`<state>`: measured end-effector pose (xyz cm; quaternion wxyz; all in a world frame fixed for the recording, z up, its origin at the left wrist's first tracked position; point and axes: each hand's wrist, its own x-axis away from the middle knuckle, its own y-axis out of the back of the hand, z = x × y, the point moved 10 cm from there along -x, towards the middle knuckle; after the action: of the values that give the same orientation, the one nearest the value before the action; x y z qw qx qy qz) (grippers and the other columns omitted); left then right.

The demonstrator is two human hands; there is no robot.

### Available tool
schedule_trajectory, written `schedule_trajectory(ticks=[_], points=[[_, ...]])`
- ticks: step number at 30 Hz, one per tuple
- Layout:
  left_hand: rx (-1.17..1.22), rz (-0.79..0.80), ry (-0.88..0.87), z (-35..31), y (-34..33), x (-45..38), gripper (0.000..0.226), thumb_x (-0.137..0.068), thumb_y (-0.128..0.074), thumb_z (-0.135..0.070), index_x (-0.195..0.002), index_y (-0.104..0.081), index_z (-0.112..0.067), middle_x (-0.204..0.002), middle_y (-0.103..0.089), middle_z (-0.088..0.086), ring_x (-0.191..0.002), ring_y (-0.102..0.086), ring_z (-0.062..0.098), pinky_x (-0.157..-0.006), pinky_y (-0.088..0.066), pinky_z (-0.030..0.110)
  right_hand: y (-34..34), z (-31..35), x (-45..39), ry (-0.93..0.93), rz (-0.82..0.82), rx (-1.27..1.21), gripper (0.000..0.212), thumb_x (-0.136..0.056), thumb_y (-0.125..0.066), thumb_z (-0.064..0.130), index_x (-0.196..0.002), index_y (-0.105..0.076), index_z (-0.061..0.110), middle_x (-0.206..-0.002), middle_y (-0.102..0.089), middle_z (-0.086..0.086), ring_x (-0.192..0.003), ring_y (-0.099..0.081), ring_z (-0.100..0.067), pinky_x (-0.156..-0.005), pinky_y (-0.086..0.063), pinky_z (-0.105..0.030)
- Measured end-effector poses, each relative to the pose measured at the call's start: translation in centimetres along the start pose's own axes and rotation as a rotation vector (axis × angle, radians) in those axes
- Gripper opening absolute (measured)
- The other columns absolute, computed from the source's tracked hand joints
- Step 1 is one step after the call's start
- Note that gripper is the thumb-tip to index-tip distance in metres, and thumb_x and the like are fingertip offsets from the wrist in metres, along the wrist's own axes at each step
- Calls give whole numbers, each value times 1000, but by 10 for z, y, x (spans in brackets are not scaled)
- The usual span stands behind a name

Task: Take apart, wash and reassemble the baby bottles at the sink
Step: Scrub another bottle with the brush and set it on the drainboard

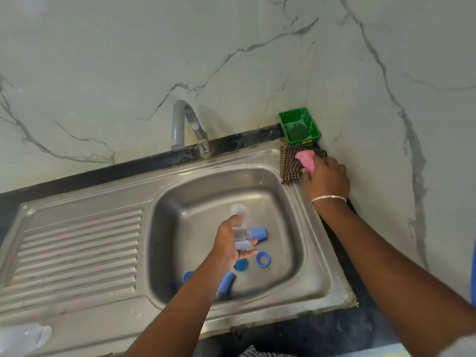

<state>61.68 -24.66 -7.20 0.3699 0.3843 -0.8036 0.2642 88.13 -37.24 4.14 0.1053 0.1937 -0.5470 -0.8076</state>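
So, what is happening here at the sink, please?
A person is washing baby bottles. The left hand holds a clear bottle body over the sink basin. The right hand grips a pink sponge on the checked cloth at the sink's far right corner. Blue caps and rings lie loose in the basin, so the bottles are already apart. No water shows at the tap.

Steel sink (319, 243) set into a dark counter (123, 168). In the basin: two blue caps (259, 232) (226, 282), blue rings (263, 259). On the far right corner: checked cloth (291, 163), green tub (298, 126).
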Motion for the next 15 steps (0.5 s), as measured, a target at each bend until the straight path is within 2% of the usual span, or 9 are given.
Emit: schedule_trajectory(ticks=[3, 6, 8, 11, 13, 15], points=[[-9, 4, -19, -3, 1, 3, 25, -89, -65, -37, -100, -59, -16, -98, -64, 14, -85, -67, 34, -69, -54, 43, -15, -8, -5, -31, 58, -23, 38, -89, -61, 30, -124, -57, 15, -105, -61, -21, -94, -57, -41, -77, -49, -44], [-46, -6, -57, -8, 6, 5, 33, -89, -65, -42, -108, -57, -17, -85, -72, 11, -82, -69, 30, -74, -54, 43, -25, -8, -4, -49, 77, -80, 37, -88, -62, 24, -124, -55, 16, -101, -59, -22, -90, -58, -41, -74, -50, -44], [-54, -8, -65, -8, 12, 4, 37, -88, -65, -44, -111, -57, -16, -80, -73, 8, -81, -68, 26, -76, -54, 43, -25, -7, 0, -60, 72, -106, 44, -85, -65, 16, -127, -51, 15, -105, -56, -24, -90, -58, -44, -76, -50, -47], [-13, -17, -84, -9, 23, 5, 29, -90, -65, -39, -103, -59, -14, -79, -69, 7, -72, -65, 24, -77, -53, 40, -22, -1, 8, -56, 90, -137, 59, -82, -64, 8, -137, -43, 18, -114, -47, -25, -84, -57, -43, -74, -52, -48], [29, -20, -78, -10, 30, 8, 29, -90, -65, -39, -101, -61, -12, -81, -67, 7, -71, -64, 24, -73, -53, 37, -14, 14, 19, -3, 75, -185, 66, -81, -61, 3, -141, -40, 18, -116, -41, -24, -77, -55, -40, -72, -53, -45], [85, -11, -82, -11, 36, 11, 31, -91, -65, -39, -103, -61, -11, -84, -66, 7, -71, -64, 24, -64, -55, 34, -5, 31, 33, 54, 38, -268, 65, -81, -57, 2, -143, -39, 16, -113, -38, -22, -71, -49, -34, -72, -51, -40]])
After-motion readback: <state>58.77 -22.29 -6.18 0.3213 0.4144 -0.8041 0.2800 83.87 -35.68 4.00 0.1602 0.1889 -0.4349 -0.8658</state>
